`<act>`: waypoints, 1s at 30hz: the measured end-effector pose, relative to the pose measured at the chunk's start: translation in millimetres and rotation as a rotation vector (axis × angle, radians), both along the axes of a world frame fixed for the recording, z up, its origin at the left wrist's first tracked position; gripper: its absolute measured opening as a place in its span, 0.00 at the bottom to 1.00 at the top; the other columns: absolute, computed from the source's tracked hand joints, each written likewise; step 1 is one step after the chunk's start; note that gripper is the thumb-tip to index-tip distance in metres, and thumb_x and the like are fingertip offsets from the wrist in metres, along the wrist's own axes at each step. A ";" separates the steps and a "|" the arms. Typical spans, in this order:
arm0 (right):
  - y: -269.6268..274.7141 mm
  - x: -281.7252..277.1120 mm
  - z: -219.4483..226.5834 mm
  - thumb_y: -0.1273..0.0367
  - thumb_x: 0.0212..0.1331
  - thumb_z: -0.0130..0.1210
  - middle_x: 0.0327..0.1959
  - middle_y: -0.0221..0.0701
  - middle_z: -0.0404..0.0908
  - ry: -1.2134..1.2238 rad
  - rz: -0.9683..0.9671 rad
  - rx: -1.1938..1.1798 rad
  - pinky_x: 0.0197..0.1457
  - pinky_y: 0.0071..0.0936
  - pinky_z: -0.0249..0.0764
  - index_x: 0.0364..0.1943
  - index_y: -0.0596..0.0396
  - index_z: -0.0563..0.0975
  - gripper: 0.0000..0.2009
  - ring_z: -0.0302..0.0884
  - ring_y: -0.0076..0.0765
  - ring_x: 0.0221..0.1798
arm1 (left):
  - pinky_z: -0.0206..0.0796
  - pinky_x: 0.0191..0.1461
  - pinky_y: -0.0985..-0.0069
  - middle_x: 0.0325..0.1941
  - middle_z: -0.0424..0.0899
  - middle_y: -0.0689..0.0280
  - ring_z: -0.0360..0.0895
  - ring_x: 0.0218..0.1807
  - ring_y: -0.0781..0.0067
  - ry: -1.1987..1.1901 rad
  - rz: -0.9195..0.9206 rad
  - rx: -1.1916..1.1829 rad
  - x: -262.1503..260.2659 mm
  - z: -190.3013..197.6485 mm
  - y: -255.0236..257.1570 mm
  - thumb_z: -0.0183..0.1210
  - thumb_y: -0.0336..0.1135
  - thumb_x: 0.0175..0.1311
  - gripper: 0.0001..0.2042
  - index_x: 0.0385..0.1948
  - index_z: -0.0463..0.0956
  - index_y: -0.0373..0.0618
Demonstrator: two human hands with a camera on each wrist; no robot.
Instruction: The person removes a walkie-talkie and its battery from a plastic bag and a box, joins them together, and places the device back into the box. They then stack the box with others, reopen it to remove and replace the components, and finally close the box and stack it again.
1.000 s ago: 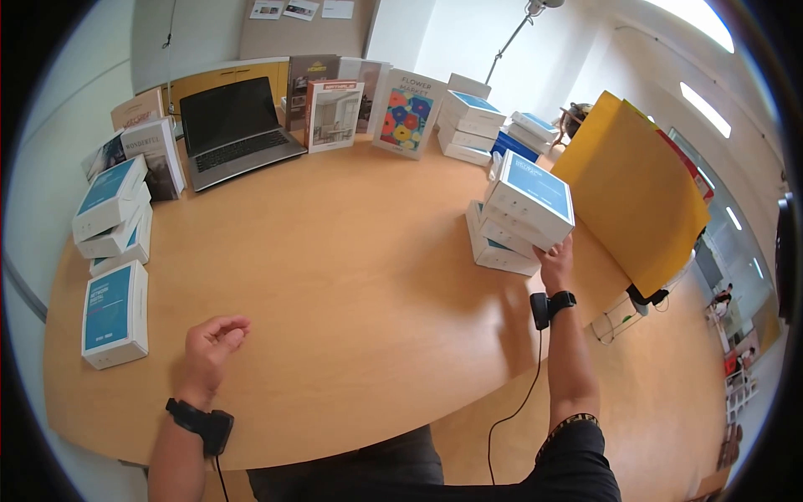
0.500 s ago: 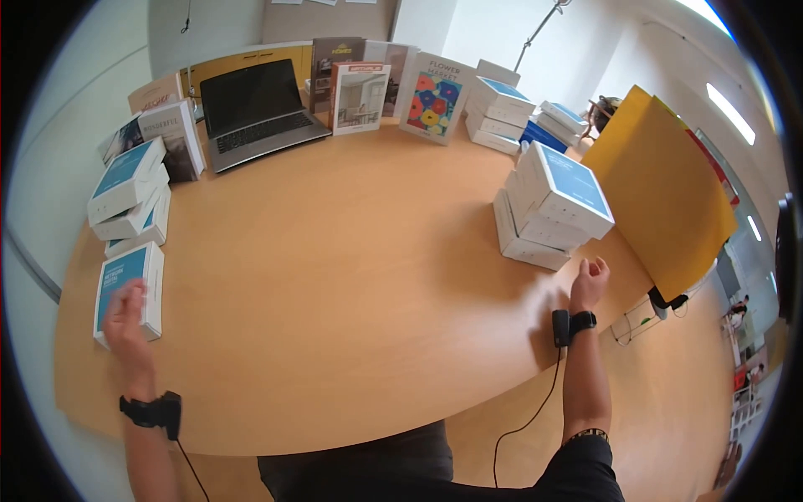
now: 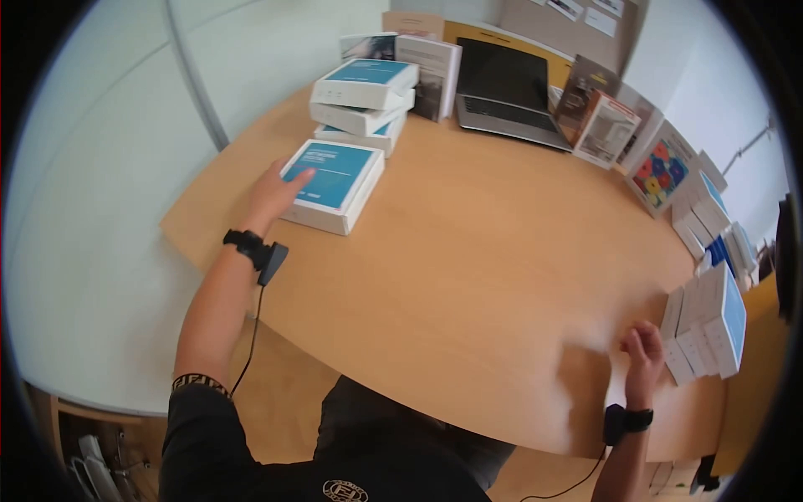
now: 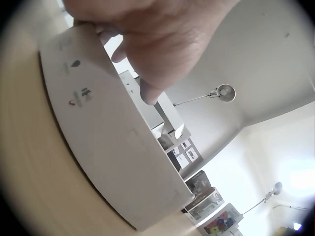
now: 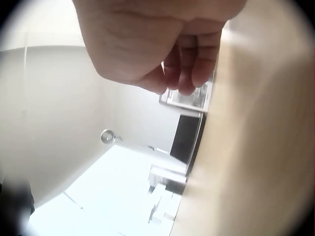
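My left hand [image 3: 272,199] grips the left side of a white box with a blue top [image 3: 336,171], thumb over its top and the other fingers largely hidden at its side. In the left wrist view, the same hand [image 4: 165,42] is above the box's white side [image 4: 110,132]. Behind it stands an uneven stack of similar boxes [image 3: 360,94]. My right hand [image 3: 644,364], loosely curled and holding nothing, is just left of another box stack [image 3: 704,326]. The right wrist view shows that hand [image 5: 152,44] with its fingers bent.
Along the table's [image 3: 468,276] back edge are a laptop [image 3: 510,92], upright books [image 3: 606,130] and, further right, more boxes [image 3: 701,213]. Other books [image 3: 427,75] stand behind the left stack. A yellow panel [image 3: 765,335] rises at the right.
The head view has turned left. My left hand has moved from the table onto the single left box. My right hand has let go of the right stack and drawn back from it.
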State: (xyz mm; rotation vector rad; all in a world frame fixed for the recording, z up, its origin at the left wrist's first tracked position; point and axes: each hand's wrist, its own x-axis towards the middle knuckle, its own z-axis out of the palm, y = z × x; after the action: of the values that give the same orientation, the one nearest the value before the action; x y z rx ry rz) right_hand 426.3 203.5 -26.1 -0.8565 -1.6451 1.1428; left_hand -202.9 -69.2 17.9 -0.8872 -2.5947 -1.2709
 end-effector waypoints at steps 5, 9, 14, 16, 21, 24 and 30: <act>-9.0 -87.1 -7.3 0.74 0.66 0.60 0.44 0.31 0.82 -0.142 0.268 -0.080 0.47 0.20 0.77 0.53 0.62 0.78 0.13 0.81 0.23 0.43 | 0.74 0.55 0.69 0.51 0.87 0.56 0.84 0.51 0.62 -0.189 -0.068 -0.045 43.7 18.9 0.2 0.70 0.51 0.59 0.30 0.59 0.76 0.41; -32.8 -151.1 -9.0 0.72 0.67 0.60 0.46 0.31 0.82 -0.171 0.386 -0.088 0.49 0.21 0.78 0.55 0.62 0.77 0.15 0.81 0.24 0.46 | 0.74 0.54 0.69 0.50 0.87 0.56 0.84 0.51 0.62 -0.115 -0.134 -0.041 57.9 10.6 8.5 0.70 0.51 0.59 0.31 0.60 0.76 0.41; -69.6 -211.1 0.3 0.67 0.61 0.65 0.58 0.45 0.79 -0.301 0.526 0.240 0.62 0.33 0.75 0.66 0.58 0.71 0.29 0.78 0.41 0.59 | 0.72 0.56 0.71 0.52 0.86 0.56 0.84 0.51 0.65 -0.028 -0.234 -0.195 94.9 6.5 24.4 0.67 0.48 0.64 0.32 0.65 0.71 0.39; -89.2 -233.2 5.0 0.66 0.59 0.67 0.60 0.47 0.77 -0.369 0.492 0.322 0.64 0.35 0.74 0.69 0.57 0.67 0.33 0.77 0.46 0.60 | 0.72 0.56 0.71 0.54 0.85 0.56 0.83 0.52 0.65 -0.052 -0.307 -0.216 98.5 6.5 28.3 0.67 0.47 0.64 0.32 0.66 0.71 0.39; -110.2 -250.2 11.9 0.67 0.56 0.69 0.65 0.50 0.72 -0.446 0.436 0.377 0.67 0.40 0.72 0.76 0.53 0.57 0.43 0.74 0.51 0.64 | 0.74 0.52 0.68 0.50 0.86 0.52 0.84 0.47 0.61 -0.134 -0.566 -0.097 111.6 -8.0 41.2 0.64 0.55 0.65 0.35 0.68 0.69 0.41; -114.1 -245.0 23.4 0.70 0.53 0.70 0.65 0.49 0.73 -0.425 0.407 0.246 0.66 0.40 0.73 0.77 0.49 0.56 0.46 0.75 0.50 0.63 | 0.69 0.62 0.71 0.63 0.80 0.55 0.77 0.61 0.69 -0.320 -0.664 -0.148 135.3 9.3 47.0 0.63 0.43 0.70 0.30 0.69 0.67 0.36; -104.4 -235.8 17.3 0.76 0.51 0.69 0.61 0.44 0.78 -0.282 0.318 0.095 0.61 0.38 0.77 0.77 0.39 0.57 0.47 0.80 0.47 0.57 | 0.61 0.66 0.75 0.66 0.76 0.60 0.72 0.63 0.73 -0.741 -0.659 0.173 157.1 12.2 61.2 0.58 0.37 0.73 0.26 0.70 0.67 0.39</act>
State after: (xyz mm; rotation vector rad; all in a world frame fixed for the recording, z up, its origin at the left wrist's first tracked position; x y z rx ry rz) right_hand 190.5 99.1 -8.8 -0.7372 -2.1093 1.1842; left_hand -45.8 -7.9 30.1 -1.5522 -2.6801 -2.3353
